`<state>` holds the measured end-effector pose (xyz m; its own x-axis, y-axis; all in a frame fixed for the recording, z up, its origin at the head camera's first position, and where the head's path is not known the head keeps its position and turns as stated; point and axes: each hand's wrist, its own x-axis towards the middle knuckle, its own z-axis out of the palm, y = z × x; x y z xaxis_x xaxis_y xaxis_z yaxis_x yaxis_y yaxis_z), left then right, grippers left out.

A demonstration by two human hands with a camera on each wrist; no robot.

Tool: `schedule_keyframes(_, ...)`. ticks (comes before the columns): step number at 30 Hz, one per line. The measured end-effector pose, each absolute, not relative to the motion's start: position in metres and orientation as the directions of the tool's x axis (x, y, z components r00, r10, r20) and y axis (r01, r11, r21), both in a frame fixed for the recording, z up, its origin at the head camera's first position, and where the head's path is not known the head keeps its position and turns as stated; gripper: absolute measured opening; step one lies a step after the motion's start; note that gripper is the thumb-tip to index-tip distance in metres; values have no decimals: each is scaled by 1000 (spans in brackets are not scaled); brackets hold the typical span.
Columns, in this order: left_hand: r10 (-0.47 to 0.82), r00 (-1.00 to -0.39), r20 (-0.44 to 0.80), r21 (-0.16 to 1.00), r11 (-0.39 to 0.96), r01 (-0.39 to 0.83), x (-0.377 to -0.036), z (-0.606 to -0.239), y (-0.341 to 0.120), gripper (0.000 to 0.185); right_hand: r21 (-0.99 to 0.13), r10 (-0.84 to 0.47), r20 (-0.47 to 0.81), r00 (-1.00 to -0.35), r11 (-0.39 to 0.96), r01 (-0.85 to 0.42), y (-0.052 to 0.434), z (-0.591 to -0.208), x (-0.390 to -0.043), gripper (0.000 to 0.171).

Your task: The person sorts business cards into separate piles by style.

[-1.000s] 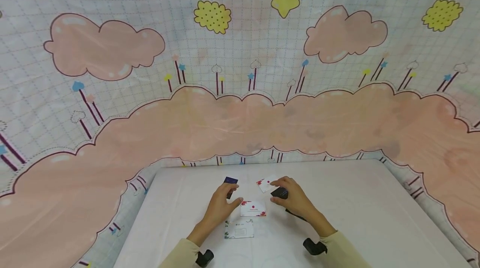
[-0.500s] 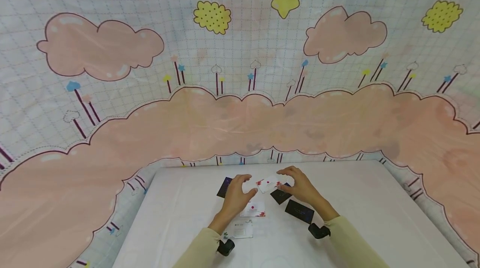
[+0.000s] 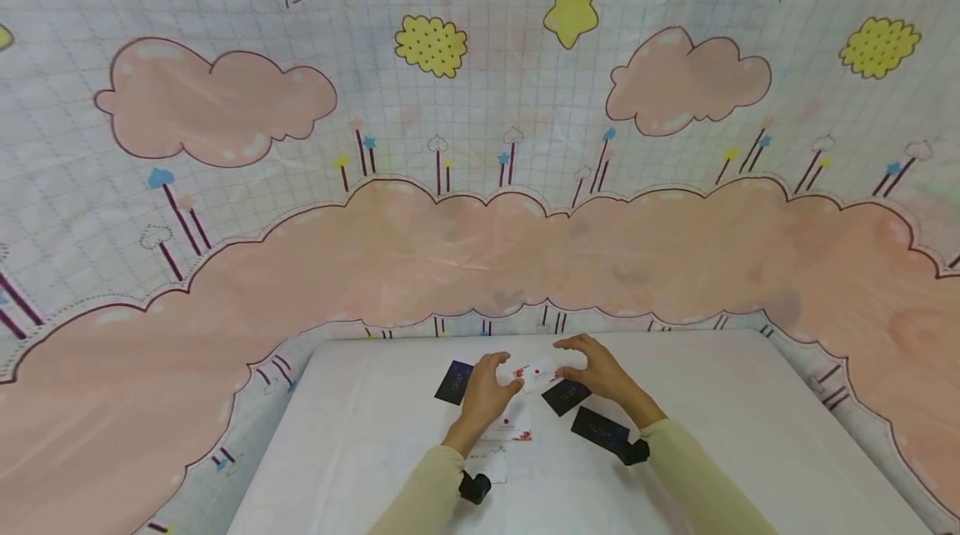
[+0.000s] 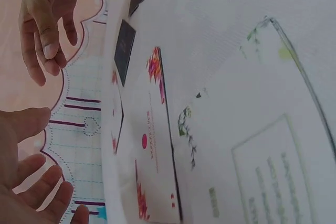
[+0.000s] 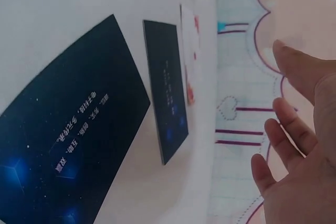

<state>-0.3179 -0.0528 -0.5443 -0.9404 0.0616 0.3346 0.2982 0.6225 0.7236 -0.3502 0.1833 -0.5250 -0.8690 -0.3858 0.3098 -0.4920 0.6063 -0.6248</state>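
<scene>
My left hand (image 3: 486, 393) hovers with loosely bent fingers left of a white business card with red flowers (image 3: 537, 377). On the card's other side, my right hand (image 3: 603, 375) hangs with thumb and fingers apart. Neither holds anything; both wrist views show bare palms. A dark blue business card (image 3: 564, 397) lies below my right hand, and another dark card (image 3: 600, 428) lies nearer. Behind my left hand is a third dark card (image 3: 453, 383), partly covered. A second red-flowered white card (image 4: 152, 145) and a green-leaved white card (image 4: 262, 129) lie beneath my left arm.
The cards lie flat on a white table (image 3: 360, 452). A patterned cloth (image 3: 480, 252) with clouds and stars hangs behind the table's far edge. Black wrist cameras (image 3: 476, 487) are strapped at both sleeves.
My right hand has come away from the dark card it was at and risen slightly. My left hand has moved right, from beside the left dark card to the far white card.
</scene>
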Motion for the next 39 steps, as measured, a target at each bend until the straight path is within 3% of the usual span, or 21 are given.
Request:
schedule_keyframes(5,16,-961,275,737,639,221,-325,-552,-47,49,-639,-382,247,-891,627,-445,183,-535,-359,46)
schedule_keyframes(20,-58,-981,184,631,772,73,-337,-553,-31,58,-675,-372,68,-926,666,-317,187,-548,-380,52)
schedule_keyframes(26,-84,-990,111,622,783,3,-339,-556,-27,61,-646,-369,51,-928,697,-312,185,-551,-386,51)
schedule_keyframes(39,-69,-992,107,556,831,2,-340,-563,-26,61,-543,-310,-39,-950,805,-240,180,-559,-397,49)
